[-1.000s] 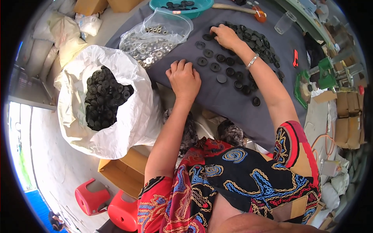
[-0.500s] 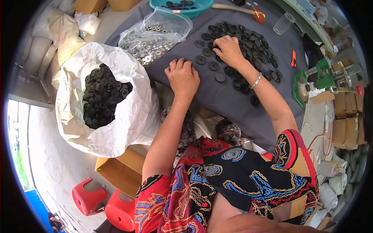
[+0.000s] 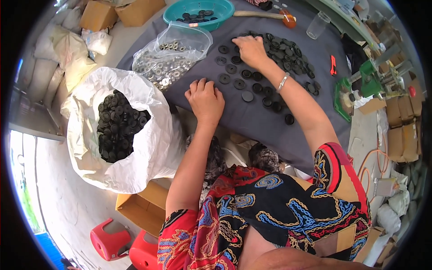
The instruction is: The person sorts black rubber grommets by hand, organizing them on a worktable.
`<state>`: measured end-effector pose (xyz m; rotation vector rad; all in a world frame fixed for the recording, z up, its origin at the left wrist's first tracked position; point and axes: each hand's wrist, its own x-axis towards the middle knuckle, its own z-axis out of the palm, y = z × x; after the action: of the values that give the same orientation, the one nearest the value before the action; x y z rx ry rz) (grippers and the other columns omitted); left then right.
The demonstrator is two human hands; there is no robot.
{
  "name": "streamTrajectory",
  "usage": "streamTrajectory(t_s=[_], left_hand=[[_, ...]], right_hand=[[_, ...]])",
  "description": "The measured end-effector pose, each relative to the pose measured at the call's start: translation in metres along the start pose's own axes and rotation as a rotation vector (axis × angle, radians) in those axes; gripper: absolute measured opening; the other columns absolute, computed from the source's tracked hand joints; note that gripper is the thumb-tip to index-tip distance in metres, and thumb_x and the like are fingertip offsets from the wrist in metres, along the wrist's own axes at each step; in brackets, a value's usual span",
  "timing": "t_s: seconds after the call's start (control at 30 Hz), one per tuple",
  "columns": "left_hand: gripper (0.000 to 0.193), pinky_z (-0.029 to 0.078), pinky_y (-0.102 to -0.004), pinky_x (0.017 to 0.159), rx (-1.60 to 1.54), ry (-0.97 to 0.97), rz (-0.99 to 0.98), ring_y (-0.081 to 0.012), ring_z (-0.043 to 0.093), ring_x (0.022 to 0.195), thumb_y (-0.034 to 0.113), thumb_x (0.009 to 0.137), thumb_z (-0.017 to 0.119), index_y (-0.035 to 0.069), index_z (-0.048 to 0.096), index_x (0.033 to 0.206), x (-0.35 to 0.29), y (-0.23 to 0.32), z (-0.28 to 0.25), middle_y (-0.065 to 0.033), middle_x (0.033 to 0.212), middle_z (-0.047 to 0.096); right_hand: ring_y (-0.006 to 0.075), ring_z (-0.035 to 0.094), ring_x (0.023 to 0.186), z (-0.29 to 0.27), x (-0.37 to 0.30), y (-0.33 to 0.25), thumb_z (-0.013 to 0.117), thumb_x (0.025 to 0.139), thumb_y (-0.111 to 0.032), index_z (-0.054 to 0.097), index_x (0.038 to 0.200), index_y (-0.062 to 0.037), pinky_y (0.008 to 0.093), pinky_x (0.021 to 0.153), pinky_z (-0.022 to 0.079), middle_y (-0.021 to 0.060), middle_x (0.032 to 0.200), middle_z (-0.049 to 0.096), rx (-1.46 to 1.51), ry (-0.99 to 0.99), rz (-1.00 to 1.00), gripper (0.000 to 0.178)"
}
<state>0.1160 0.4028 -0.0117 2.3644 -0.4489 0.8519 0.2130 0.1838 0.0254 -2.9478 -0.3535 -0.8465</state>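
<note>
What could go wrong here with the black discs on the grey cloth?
1. One disc lies near the cloth edge; a sweep of the right hand might push it off.
2. The clear bag of metal washers lies open beside the left hand; a nudge could spill washers among the discs.

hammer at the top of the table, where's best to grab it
Probably the wooden handle of the hammer, mid-length, coming down from above. It lies flat on the grey cloth with the handle bare, pointing toward the teal basin. The orange head end is short and close to the clear cup.
</note>
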Motion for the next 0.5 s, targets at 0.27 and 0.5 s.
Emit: streamTrajectory(t_s=[0.27, 0.5], left_hand=[[0.016, 0.039, -0.0463, 0.087, -0.022, 0.006, 0.001, -0.0321, 0.055, 0.106, 0.010, 0.072, 0.065, 0.004, 0.066, 0.087, 0.000, 0.000, -0.003, -0.0132, 0.106, 0.065], [0.017, 0.039, -0.0459, 0.088, -0.028, 0.017, 0.001, -0.0320, 0.055, 0.105, 0.010, 0.072, 0.065, 0.004, 0.066, 0.087, 0.001, -0.003, -0.002, -0.0129, 0.106, 0.065]], right_hand=[[0.0272, 0.053, 0.118, 0.023, 0.026, 0.008, 0.046, 0.086, -0.008, 0.064, 0.123, -0.0159, 0.0631, 0.104, 0.026, 0.0045, 0.121, 0.064, -0.078, -0.233, -0.001, 0.042], [0.0329, 0.056, 0.115, -0.022, 0.019, 0.040, 0.045, 0.084, -0.004, 0.063, 0.123, -0.0126, 0.0620, 0.104, 0.029, 0.0136, 0.118, 0.064, 0.073, -0.222, 0.088, 0.044]])
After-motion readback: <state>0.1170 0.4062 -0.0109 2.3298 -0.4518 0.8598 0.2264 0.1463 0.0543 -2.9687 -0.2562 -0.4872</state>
